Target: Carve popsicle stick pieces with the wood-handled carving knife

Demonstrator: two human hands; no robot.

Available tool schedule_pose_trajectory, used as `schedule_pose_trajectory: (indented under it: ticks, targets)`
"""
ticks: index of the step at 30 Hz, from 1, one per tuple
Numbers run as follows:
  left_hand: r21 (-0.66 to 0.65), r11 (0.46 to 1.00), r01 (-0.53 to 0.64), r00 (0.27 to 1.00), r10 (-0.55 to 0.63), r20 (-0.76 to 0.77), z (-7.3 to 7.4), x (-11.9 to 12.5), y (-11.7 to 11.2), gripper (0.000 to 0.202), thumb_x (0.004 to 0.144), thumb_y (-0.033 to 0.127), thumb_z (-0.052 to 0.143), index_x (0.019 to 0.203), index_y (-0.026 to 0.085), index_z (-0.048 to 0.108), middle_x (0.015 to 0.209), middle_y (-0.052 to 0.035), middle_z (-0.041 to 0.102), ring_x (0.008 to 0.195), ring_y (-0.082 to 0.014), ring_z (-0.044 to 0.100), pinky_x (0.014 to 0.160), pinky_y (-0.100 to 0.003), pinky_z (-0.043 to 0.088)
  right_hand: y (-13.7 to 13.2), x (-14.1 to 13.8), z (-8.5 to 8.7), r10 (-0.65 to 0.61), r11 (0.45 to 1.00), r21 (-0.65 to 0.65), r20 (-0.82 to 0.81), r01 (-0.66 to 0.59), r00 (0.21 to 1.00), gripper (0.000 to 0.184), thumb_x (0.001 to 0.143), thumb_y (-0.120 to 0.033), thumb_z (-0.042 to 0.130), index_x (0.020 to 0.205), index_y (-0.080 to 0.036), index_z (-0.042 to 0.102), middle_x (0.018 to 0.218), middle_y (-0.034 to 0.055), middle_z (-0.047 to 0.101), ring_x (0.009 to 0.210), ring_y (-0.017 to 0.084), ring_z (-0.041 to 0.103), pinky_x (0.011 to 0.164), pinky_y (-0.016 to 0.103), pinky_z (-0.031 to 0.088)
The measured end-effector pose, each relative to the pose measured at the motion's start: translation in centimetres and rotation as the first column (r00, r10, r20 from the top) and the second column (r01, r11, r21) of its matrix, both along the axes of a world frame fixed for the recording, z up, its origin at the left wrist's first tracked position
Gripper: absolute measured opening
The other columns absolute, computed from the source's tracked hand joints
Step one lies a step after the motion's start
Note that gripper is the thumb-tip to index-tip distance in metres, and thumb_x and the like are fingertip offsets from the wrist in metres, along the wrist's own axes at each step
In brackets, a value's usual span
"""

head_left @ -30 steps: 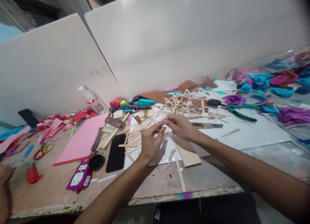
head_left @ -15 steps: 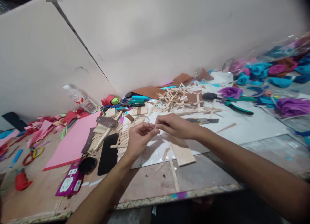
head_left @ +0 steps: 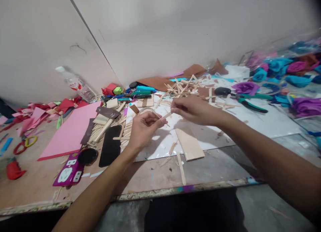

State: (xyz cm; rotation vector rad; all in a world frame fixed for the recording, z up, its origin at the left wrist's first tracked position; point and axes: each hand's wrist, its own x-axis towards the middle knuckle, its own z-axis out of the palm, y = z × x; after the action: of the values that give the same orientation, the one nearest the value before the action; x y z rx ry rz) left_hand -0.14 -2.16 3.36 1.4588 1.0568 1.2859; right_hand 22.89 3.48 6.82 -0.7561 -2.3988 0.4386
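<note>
A flat wooden craft stick point(head_left: 167, 116) spans the gap between my two hands above the white sheet point(head_left: 160, 145). My left hand point(head_left: 144, 130) is closed, with thumb and fingers pinched on the stick's left end. At its other end, the fingertips of my right hand point(head_left: 192, 110) are pinched on it, palm down. A thin sliver pokes out below my left thumb; I cannot tell whether it is a separate piece. Beneath the hands lies a flat wooden board point(head_left: 190, 145), with a loose craft stick point(head_left: 181, 169) near the table's front edge.
Behind the hands is a pile of craft sticks point(head_left: 184, 85). Pliers point(head_left: 253, 103) and paper flowers point(head_left: 247, 88) lie at the right. To the left are a black phone point(head_left: 110, 145), pink sheets point(head_left: 72, 130), a purple box point(head_left: 67, 173), scissors point(head_left: 23, 145) and a plastic bottle point(head_left: 77, 85).
My right hand has moved right and up, away from my left hand, so more of the craft stick shows between them. The camera view has shifted slightly.
</note>
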Motion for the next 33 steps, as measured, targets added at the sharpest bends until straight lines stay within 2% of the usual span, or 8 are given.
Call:
schedule_pose_trajectory:
  ticks: [5,9,12,15,18,22,29,33]
  targets:
    - [0.019,1.000,-0.024,1.000,0.024,-0.012,0.5,-0.5,0.2,0.028,0.080,0.037,0.091,0.079,0.015,0.074,0.087,-0.0089,0.079,0.078,-0.0203,0.080,0.073,-0.031,0.067,1.1,2.1,1.3,-0.061,0.996,0.068,0.066,0.056,0.996,0.022,0.105,-0.031,0.056,0.084,-0.022,0.057,0.067,-0.0004,0.055,0.062,0.015,0.048,0.063,0.032,0.033]
    - [-0.027,0.994,-0.110,0.994,0.110,0.007,0.7,-1.7,0.7,0.031,0.077,0.038,0.093,0.083,0.014,0.076,0.084,-0.0097,0.081,0.078,-0.0208,0.080,0.072,-0.030,0.067,3.0,6.6,1.3,-0.251,0.961,0.095,-0.106,0.261,0.962,0.027,0.107,-0.037,0.053,0.085,-0.022,0.056,0.067,0.0000,0.052,0.059,0.014,0.046,0.059,0.032,0.032]
    - [-0.143,0.990,-0.017,0.997,0.028,0.076,0.2,-1.6,0.5,0.032,0.076,0.039,0.095,0.087,0.014,0.077,0.086,-0.0106,0.082,0.080,-0.0227,0.082,0.074,-0.032,0.069,3.4,8.2,-0.2,-0.404,0.907,-0.002,-0.293,0.421,0.867,0.030,0.105,-0.043,0.058,0.084,-0.022,0.056,0.063,-0.0010,0.050,0.053,0.013,0.042,0.053,0.032,0.031]
    - [-0.233,0.966,0.113,0.989,-0.088,0.116,-0.5,-0.7,-0.2,0.028,0.079,0.035,0.094,0.090,0.015,0.079,0.096,-0.0127,0.084,0.090,-0.0263,0.083,0.079,-0.034,0.071,2.6,7.3,-1.9,-0.352,0.931,0.009,-0.244,0.365,0.904,0.025,0.103,-0.039,0.060,0.086,-0.021,0.063,0.070,0.0025,0.058,0.060,0.016,0.048,0.059,0.034,0.037]
    - [-0.299,0.939,0.169,0.981,-0.133,0.138,-0.8,0.2,-0.9,0.029,0.084,0.038,0.090,0.098,0.015,0.080,0.098,-0.0141,0.085,0.090,-0.0277,0.084,0.082,-0.038,0.072,1.7,5.7,-2.7,-0.276,0.958,0.037,-0.164,0.286,0.947,0.018,0.103,-0.031,0.058,0.088,-0.023,0.064,0.074,0.0032,0.062,0.064,0.017,0.053,0.064,0.035,0.038]
    - [-0.373,0.912,0.170,0.980,-0.116,0.163,-0.8,0.8,-0.9,0.038,0.087,0.049,0.086,0.100,0.014,0.082,0.102,-0.0174,0.084,0.087,-0.0298,0.084,0.086,-0.045,0.073,1.3,4.8,-3.0,-0.145,0.988,0.031,-0.099,0.149,0.984,0.017,0.105,-0.028,0.054,0.090,-0.024,0.061,0.079,0.0051,0.067,0.068,0.020,0.059,0.066,0.035,0.040]
    - [-0.419,0.897,0.144,0.988,-0.103,0.118,-1.1,0.4,-0.6,0.037,0.086,0.051,0.086,0.090,0.015,0.080,0.090,-0.0160,0.084,0.082,-0.0280,0.084,0.079,-0.039,0.073,1.0,4.8,-3.0,-0.110,0.992,0.061,-0.068,0.114,0.992,0.017,0.105,-0.028,0.055,0.091,-0.024,0.063,0.078,0.0049,0.067,0.068,0.019,0.059,0.067,0.034,0.040]
    - [-0.410,0.901,0.141,0.990,-0.132,0.049,-1.2,0.0,-0.3,0.042,0.082,0.058,0.087,0.082,0.018,0.075,0.078,-0.0112,0.081,0.068,-0.0233,0.080,0.067,-0.034,0.071,0.7,4.6,-3.0,-0.088,0.996,0.020,-0.032,0.089,0.996,0.018,0.104,-0.032,0.057,0.093,-0.024,0.068,0.078,0.0045,0.069,0.068,0.019,0.060,0.066,0.035,0.040]
